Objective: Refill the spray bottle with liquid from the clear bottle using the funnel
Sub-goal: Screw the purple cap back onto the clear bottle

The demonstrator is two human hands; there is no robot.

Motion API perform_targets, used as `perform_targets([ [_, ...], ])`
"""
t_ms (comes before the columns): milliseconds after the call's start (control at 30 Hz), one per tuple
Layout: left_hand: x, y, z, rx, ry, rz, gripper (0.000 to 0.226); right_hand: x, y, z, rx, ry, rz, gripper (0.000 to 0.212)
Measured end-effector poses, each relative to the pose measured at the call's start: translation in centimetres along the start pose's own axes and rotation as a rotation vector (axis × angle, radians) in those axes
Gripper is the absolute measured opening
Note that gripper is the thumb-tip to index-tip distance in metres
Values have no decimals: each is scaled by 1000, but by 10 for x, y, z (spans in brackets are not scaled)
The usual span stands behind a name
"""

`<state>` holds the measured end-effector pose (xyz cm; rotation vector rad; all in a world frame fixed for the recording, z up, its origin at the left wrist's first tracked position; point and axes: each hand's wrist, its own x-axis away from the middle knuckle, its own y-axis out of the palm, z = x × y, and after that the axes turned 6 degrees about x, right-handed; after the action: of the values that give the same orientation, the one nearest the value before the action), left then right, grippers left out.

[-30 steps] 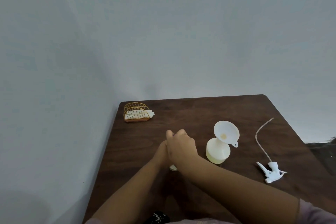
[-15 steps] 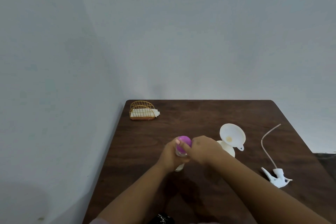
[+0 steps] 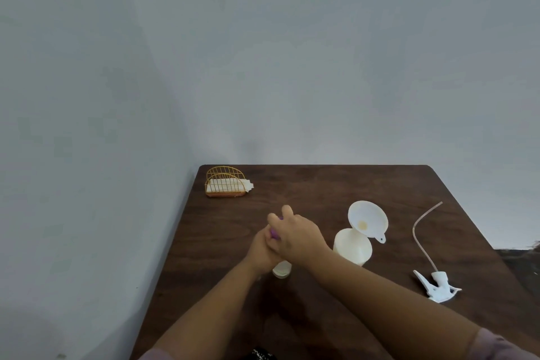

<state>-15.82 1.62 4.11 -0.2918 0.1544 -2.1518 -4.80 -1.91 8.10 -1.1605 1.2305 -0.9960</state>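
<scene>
Left hand [image 3: 264,251] gripped the upright clear bottle [image 3: 282,269]; right hand [image 3: 298,235] fingers curled over its purple cap [image 3: 274,233]. Funnel [image 3: 367,221] sat tilted in the spray bottle [image 3: 353,247]; mouth up.

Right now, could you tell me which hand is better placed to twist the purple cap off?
Right. The right hand already covers the cap, while the left hand grips the bottle below.

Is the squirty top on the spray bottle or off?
Off. The spray head lies on the table with its tube, apart from the spray bottle, which has the funnel in its neck.
</scene>
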Motion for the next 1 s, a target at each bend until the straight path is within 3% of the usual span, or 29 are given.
perform_targets([
  [167, 0, 2, 4, 52, 37, -40, 37, 3, -6, 25, 41, -316, 61, 22],
  [267, -4, 1, 0, 73, 14, -66, 43, -4, -11, 39, 100, -505, -28, 29],
  [333, -6, 0, 0, 63, 9, -87, 42, -7, -13, 41, 115, -517, -70, 34],
  [400, -8, -1, 1, 50, 8, -88, 38, -9, -11, 36, 100, -423, -65, 34],
  [567, -9, 0, -2, 31, -8, -62, 36, -3, 2, 4, 5, 38, -57, 24],
  [700, -9, -2, -2, -10, 1, -64, 36, -1, -5, 3, -21, 25, -95, 25],
  [800, -8, -1, 1, -82, -13, -56, 52, -4, -19, 11, 10, -57, -223, 33],
  [900, -7, 2, 6, -151, 23, -92, 54, 1, -30, 10, 64, 111, -307, 45],
  [1000, -8, 3, 7, -250, 33, -80, 48, 4, -43, 2, -83, 251, -371, 55],
])
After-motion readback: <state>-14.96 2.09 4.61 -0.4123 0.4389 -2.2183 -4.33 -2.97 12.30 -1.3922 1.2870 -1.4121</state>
